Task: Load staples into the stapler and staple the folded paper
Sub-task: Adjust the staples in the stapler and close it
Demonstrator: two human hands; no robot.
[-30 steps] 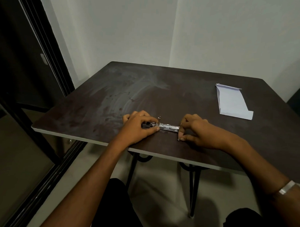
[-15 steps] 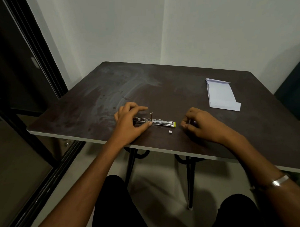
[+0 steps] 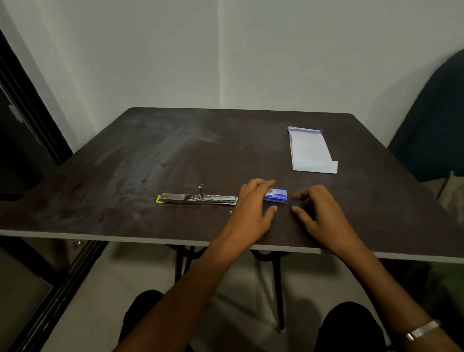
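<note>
Now both hands loose-fingered, left hand (image 3: 253, 203) touching the staple box (image 3: 276, 195), right hand (image 3: 319, 213) beside it.

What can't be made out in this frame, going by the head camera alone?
- Stapler: lies opened flat; whether staples sit in its channel is too small and glary to tell.
- Blue staple box: the left hand covers its left end; print too small to read.
- Small pale speck beside the left hand: too small to identify.
- Folded paper: number of layers unclear.
- Right hand: its palm side faces away.
</note>
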